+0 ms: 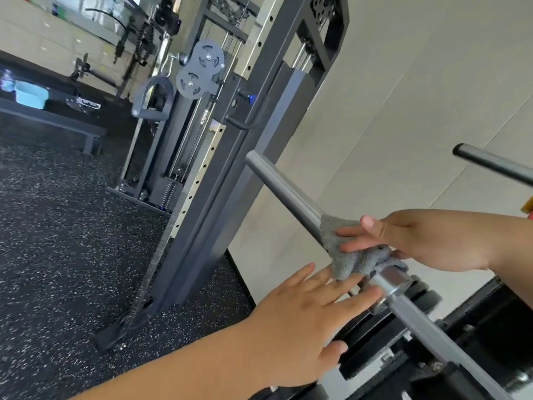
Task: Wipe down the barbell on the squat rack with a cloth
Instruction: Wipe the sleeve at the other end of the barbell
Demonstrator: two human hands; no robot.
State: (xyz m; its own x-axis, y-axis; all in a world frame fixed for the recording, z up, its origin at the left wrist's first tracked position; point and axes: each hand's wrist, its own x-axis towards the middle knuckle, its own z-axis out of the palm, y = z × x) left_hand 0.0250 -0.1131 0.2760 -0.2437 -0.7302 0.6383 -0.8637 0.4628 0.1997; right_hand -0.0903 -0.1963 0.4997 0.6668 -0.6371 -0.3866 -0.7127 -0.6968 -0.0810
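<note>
Grey steel, smooth and matte, made up the barbell [285,186], which ran on a slant from the lower right up toward the middle of the view, its free end just in front of the dark upright of the squat rack [219,180]. Further down the bar a brighter chrome collar [389,280] shone between the thick sleeve and the thinner shaft. A grey, fuzzy cloth [346,264] was draped over the sleeve just above that collar, one corner flat on the metal and the rest bunched up.

From the right, the right hand [418,241] pressed the cloth onto the bar, two fingers laid fairly straight across it and the thumb lifted clear; the other fingers were hidden in the folds. Reaching in from below, the left hand [302,319] was spread wide and held nothing, palm down, its fingertips at the cloth's lower edge and the collar. Speckled black rubber floor [57,226] lay beneath.
</note>
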